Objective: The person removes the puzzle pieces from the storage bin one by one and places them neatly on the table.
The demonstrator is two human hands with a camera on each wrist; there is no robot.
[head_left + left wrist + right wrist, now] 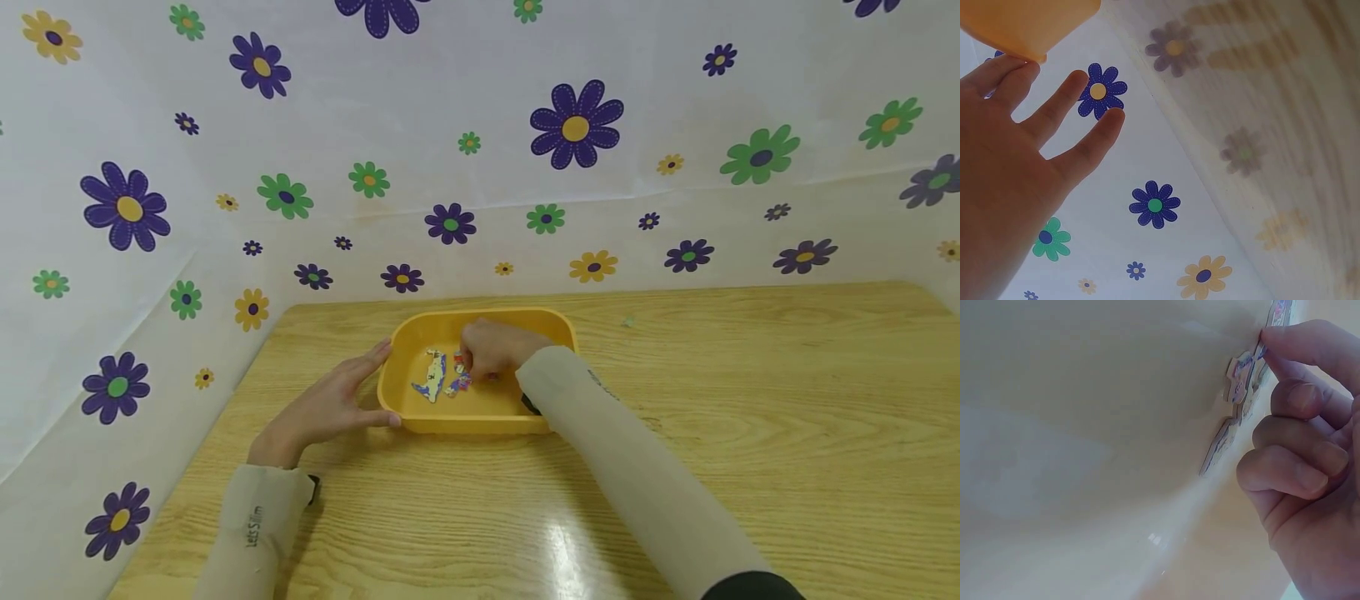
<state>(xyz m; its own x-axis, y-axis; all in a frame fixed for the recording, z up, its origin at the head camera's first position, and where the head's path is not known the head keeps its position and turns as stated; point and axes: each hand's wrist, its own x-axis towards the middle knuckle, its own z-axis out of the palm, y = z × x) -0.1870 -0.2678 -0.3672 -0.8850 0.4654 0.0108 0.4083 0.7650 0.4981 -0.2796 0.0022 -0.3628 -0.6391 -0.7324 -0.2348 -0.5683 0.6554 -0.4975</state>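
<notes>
On the wooden table stands a yellow plastic tray with several flat printed cutouts in it. One pale cutout with blue edges lies at the tray's left. Beside it is a colourful cutout, partly covered by my right hand. In the right wrist view, thumb and index finger of the right hand pinch at the edge of a cutout, the other fingers curled in. My left hand spans the tray's left end, thumb at the front corner, its fingers spread fairly straight in the left wrist view.
A white cloth printed with flowers rises behind the table and along its left side. A small greenish speck lies right of the tray. Both forearms wear pale sleeves.
</notes>
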